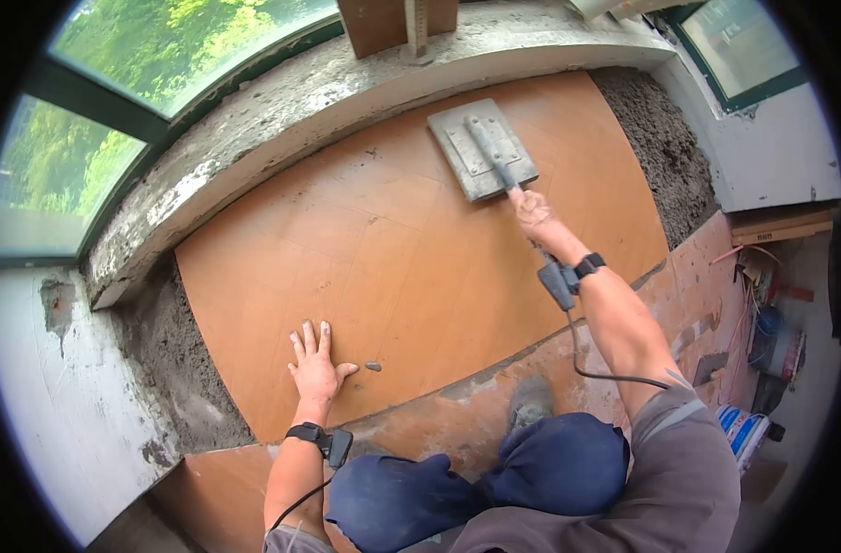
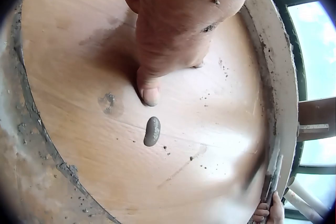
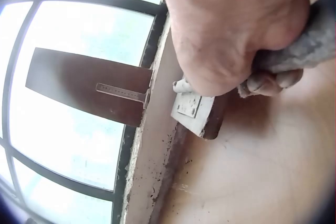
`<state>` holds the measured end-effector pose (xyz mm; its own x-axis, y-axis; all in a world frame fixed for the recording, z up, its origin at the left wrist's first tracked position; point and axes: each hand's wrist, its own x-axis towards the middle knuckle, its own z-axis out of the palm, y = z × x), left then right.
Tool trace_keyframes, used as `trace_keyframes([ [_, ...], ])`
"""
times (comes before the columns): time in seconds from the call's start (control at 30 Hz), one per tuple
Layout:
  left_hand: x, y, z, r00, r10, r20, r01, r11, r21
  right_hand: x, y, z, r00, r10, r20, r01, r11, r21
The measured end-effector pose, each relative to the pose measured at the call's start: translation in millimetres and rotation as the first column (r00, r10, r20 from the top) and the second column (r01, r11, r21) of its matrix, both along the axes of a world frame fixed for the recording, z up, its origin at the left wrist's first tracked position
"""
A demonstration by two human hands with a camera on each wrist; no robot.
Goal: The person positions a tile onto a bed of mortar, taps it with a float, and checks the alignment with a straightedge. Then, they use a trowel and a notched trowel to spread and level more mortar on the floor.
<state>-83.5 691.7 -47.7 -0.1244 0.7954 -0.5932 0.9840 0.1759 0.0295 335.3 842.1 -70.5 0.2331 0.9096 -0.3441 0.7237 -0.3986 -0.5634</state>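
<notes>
My right hand (image 1: 542, 221) grips the handle of a grey tile tamper (image 1: 453, 152), whose flat rectangular plate overlaps the far part of a large orange-brown tile (image 1: 347, 249) in the head view. In the right wrist view, curled fingers (image 3: 265, 83) wrap the grey handle, and the hand hides part of the plate. Near the tile's front left, my left hand (image 1: 315, 370) rests with fingers spread on the surface. Just beside its thumb lies a small grey mortar blob (image 1: 373, 366), also plain in the left wrist view.
Rough grey mortar borders the tile at left (image 1: 176, 359) and right (image 1: 655, 138). A curved ledge (image 1: 282, 120) runs along the window side, with a brown board (image 1: 374, 23) standing on it. My shoe (image 1: 529, 404) stands on tiles in front. Cables and bags lie at right.
</notes>
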Motion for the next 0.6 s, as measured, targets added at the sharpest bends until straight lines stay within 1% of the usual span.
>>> trace_keyframes([
  [0.03,-0.4,-0.6,1.4,1.0,-0.004,-0.002,0.004,1.0,-0.021,-11.9,5.5,45.1,0.967,-0.146,-0.209,0.093,0.965,-0.247],
  [0.07,-0.9,0.1,2.2,1.0,0.002,0.006,-0.002,0.999,-0.032,-17.5,-2.1,58.2,0.953,-0.181,-0.243,0.138,0.973,-0.183],
  [0.1,0.7,0.6,0.5,1.0,0.013,0.016,-0.012,0.999,-0.039,-18.5,-7.1,56.3,0.957,-0.172,-0.232,0.129,0.974,-0.188],
  [0.13,0.6,-0.1,-1.1,1.0,0.01,0.013,-0.01,0.999,-0.032,-19.0,-13.7,51.0,0.965,-0.081,-0.249,0.088,0.996,0.015],
  [0.17,-1.4,-0.7,-1.8,1.0,0.002,0.003,-0.002,1.0,-0.026,-21.7,-21.2,43.8,0.967,0.008,-0.256,0.05,0.975,0.218],
  [0.23,-2.5,0.9,-1.9,1.0,-0.003,-0.002,0.003,0.999,-0.039,-38.6,-28.7,18.5,0.97,-0.013,-0.243,0.074,0.967,0.243],
  [0.3,-1.6,0.9,-0.1,1.0,-0.005,-0.001,0.005,0.999,-0.032,-47.1,-31.7,-34.2,0.998,0.066,-0.003,-0.064,0.974,0.219],
  [0.33,-2.2,-0.5,-0.1,1.0,-0.01,0.006,0.01,1.0,-0.025,-38.0,-22.7,-70.1,0.973,0.167,0.157,-0.183,0.979,0.094],
  [0.37,-3.9,-0.8,0.3,1.0,-0.012,0.01,0.012,1.0,-0.014,-43.9,-9.7,-49.3,0.972,0.173,0.156,-0.191,0.975,0.109],
  [0.4,-4.3,-0.5,0.2,1.0,-0.009,0.01,0.01,1.0,-0.019,-53.4,3.4,-4.7,0.995,0.099,-0.001,-0.099,0.994,-0.053],
  [0.43,-7.0,-0.4,1.5,1.0,0.01,0.011,-0.01,1.0,-0.014,-63.2,11.7,34.2,0.99,0.007,-0.14,-0.04,0.971,-0.235],
  [0.47,-7.4,-1.1,2.5,1.0,0.009,0.02,-0.009,1.0,-0.009,-69.7,9.2,55.8,0.991,-0.018,-0.129,-0.011,0.974,-0.224],
  [0.5,-6.1,-1.3,1.7,1.0,0.003,0.031,-0.003,1.0,-0.009,-66.0,2.5,51.4,0.993,-0.005,-0.12,-0.023,0.972,-0.234],
  [0.53,-6.0,-1.2,0.6,1.0,0.007,0.027,-0.006,1.0,-0.015,-56.6,-6.5,43.0,0.992,0.089,-0.093,-0.092,0.996,-0.023],
  [0.57,-6.5,-0.5,0.0,0.999,0.02,0.024,-0.02,0.999,-0.025,-50.7,-15.5,35.9,0.982,0.18,-0.056,-0.166,0.968,0.187],
  [0.6,-6.5,-0.4,0.4,0.999,0.018,0.028,-0.018,0.999,-0.029,-49.8,-29.1,32.5,0.979,0.195,-0.065,-0.181,0.967,0.179],
])
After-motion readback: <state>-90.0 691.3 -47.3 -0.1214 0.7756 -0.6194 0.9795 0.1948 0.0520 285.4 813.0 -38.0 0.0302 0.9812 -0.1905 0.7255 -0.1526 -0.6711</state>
